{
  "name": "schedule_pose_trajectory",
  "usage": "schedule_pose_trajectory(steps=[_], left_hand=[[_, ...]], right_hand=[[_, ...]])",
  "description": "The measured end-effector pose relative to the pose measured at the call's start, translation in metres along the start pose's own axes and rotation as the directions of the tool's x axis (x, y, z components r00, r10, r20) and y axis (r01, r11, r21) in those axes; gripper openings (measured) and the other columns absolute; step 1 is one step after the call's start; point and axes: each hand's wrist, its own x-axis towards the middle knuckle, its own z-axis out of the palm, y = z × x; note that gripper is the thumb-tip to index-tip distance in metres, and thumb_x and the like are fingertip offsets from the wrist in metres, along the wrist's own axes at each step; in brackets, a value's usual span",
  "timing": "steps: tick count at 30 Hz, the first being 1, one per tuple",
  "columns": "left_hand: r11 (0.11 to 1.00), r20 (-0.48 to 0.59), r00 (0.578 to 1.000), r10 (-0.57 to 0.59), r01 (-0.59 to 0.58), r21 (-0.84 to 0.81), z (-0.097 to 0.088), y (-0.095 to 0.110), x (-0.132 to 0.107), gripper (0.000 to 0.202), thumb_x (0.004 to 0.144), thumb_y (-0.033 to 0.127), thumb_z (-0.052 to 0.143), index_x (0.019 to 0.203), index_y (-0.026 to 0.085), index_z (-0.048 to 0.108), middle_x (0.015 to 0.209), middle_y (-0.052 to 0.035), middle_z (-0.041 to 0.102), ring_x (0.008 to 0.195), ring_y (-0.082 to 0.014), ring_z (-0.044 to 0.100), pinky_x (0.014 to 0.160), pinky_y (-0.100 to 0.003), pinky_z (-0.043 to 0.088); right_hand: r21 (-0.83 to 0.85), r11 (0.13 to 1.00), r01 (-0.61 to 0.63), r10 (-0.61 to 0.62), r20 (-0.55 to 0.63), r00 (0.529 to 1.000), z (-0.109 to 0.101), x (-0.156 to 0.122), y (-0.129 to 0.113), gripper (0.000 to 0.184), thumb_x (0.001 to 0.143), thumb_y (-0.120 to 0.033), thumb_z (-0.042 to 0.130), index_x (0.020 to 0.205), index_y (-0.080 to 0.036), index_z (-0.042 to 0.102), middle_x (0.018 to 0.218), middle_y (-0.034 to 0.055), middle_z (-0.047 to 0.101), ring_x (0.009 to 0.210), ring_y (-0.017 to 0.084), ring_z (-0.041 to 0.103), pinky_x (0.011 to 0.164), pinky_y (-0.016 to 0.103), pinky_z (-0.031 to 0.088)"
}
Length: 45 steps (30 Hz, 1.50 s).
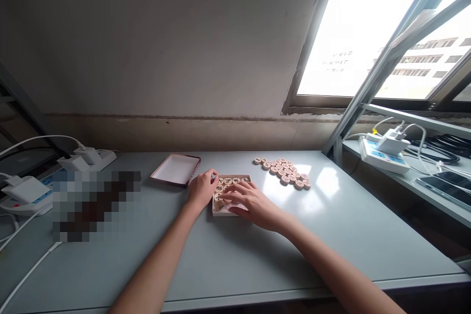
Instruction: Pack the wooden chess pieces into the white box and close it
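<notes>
A shallow white box (231, 214) stands on the grey table in front of me, with several round wooden xiangqi pieces (228, 181) lying in rows inside it. My left hand (203, 189) is at the box's left wall, its fingers curled against the upper left edge. Over the box reaches my right hand (255, 201), palm down, fingers apart and fingertips low over the pieces at the left side. It hides much of the box's middle and right; whether a piece lies under the fingertips cannot be made out.
More xiangqi pieces (283, 171) lie in a loose group at the back right. An open box lid (175, 169) rests inside up at the back left. Power strips (105, 157) with white chargers and cables sit at the left. Another power strip (384, 157) and a phone (447, 187) are on the right shelf.
</notes>
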Motion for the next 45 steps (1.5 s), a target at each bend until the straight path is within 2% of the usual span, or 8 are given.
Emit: schedule_pose_trajectory(steps=[5, 10, 16, 21, 26, 34, 41, 45], left_hand=[[1.000, 0.012, 1.000, -0.009, 0.008, 0.019, 0.000, 0.001, 0.000, 0.022, 0.088, 0.034, 0.040, 0.092, 0.025, 0.059, 0.077, -0.0029, 0.068, 0.072, -0.0187, 0.062, 0.057, -0.024, 0.036], [0.999, 0.033, 0.999, -0.028, 0.027, 0.020, -0.002, 0.003, 0.000, 0.023, 0.088, 0.034, 0.040, 0.093, 0.024, 0.060, 0.079, -0.0036, 0.068, 0.073, -0.0186, 0.063, 0.058, -0.024, 0.037], [1.000, 0.036, 0.999, -0.016, 0.015, 0.020, -0.002, 0.003, -0.001, 0.022, 0.088, 0.033, 0.040, 0.093, 0.024, 0.059, 0.077, -0.0034, 0.068, 0.072, -0.0182, 0.062, 0.057, -0.024, 0.035], [1.000, 0.028, 1.000, -0.012, 0.011, 0.020, -0.001, 0.002, -0.001, 0.023, 0.089, 0.033, 0.039, 0.094, 0.024, 0.059, 0.077, -0.0038, 0.067, 0.071, -0.0189, 0.062, 0.057, -0.024, 0.035], [1.000, 0.032, 0.999, -0.017, 0.016, 0.024, -0.001, 0.003, -0.001, 0.022, 0.088, 0.033, 0.040, 0.095, 0.024, 0.059, 0.079, -0.0040, 0.068, 0.074, -0.0190, 0.063, 0.057, -0.024, 0.036], [1.000, 0.034, 0.999, -0.026, 0.026, 0.001, -0.002, 0.004, -0.002, 0.021, 0.089, 0.032, 0.040, 0.094, 0.024, 0.059, 0.078, -0.0033, 0.067, 0.073, -0.0180, 0.062, 0.058, -0.023, 0.037], [1.000, 0.028, 0.999, -0.020, 0.020, 0.024, -0.002, 0.003, -0.001, 0.021, 0.089, 0.033, 0.040, 0.094, 0.024, 0.059, 0.077, -0.0035, 0.067, 0.072, -0.0184, 0.062, 0.055, -0.024, 0.035], [1.000, 0.025, 0.999, -0.021, 0.020, 0.022, -0.002, 0.003, -0.002, 0.022, 0.089, 0.033, 0.040, 0.094, 0.024, 0.059, 0.078, -0.0038, 0.067, 0.072, -0.0187, 0.062, 0.055, -0.024, 0.036]], right_hand=[[-0.048, 0.997, -0.056, 0.054, -0.033, 0.998, 0.009, 0.003, -0.006, 0.020, 0.091, -0.035, 0.047, 0.107, -0.030, 0.059, 0.103, 0.0006, 0.062, 0.098, 0.016, 0.050, 0.085, 0.033, 0.031], [-0.132, 0.987, -0.088, 0.075, -0.103, 0.992, 0.021, 0.012, -0.006, 0.018, 0.091, -0.036, 0.046, 0.095, -0.026, 0.062, 0.096, 0.0025, 0.062, 0.094, 0.018, 0.048, 0.084, 0.034, 0.027], [-0.066, 0.988, -0.138, 0.130, -0.117, 0.985, 0.020, 0.013, -0.005, 0.025, 0.091, -0.039, 0.045, 0.083, -0.026, 0.064, 0.086, 0.0003, 0.062, 0.086, 0.016, 0.047, 0.078, 0.032, 0.027], [-0.052, 0.988, -0.143, 0.135, -0.145, 0.980, 0.021, 0.011, -0.004, 0.021, 0.090, -0.036, 0.048, 0.084, -0.029, 0.066, 0.094, -0.0008, 0.062, 0.089, 0.017, 0.048, 0.077, 0.033, 0.025], [-0.105, 0.977, -0.183, 0.165, -0.161, 0.973, 0.025, 0.012, -0.004, 0.022, 0.090, -0.039, 0.048, 0.085, -0.023, 0.062, 0.086, 0.0015, 0.063, 0.083, 0.017, 0.049, 0.074, 0.032, 0.026], [-0.122, 0.987, -0.107, 0.086, -0.168, 0.982, 0.018, 0.009, -0.006, 0.019, 0.092, -0.028, 0.045, 0.093, -0.028, 0.063, 0.092, 0.0008, 0.064, 0.088, 0.016, 0.052, 0.079, 0.032, 0.025], [-0.062, 0.994, -0.085, 0.078, -0.109, 0.991, 0.018, 0.008, -0.003, 0.018, 0.092, -0.031, 0.046, 0.094, -0.030, 0.064, 0.092, -0.0005, 0.065, 0.088, 0.016, 0.052, 0.079, 0.032, 0.026], [-0.096, 0.989, -0.109, 0.096, -0.125, 0.987, 0.020, 0.007, -0.002, 0.021, 0.092, -0.035, 0.044, 0.092, -0.023, 0.061, 0.086, 0.0022, 0.064, 0.082, 0.016, 0.052, 0.077, 0.031, 0.028]])
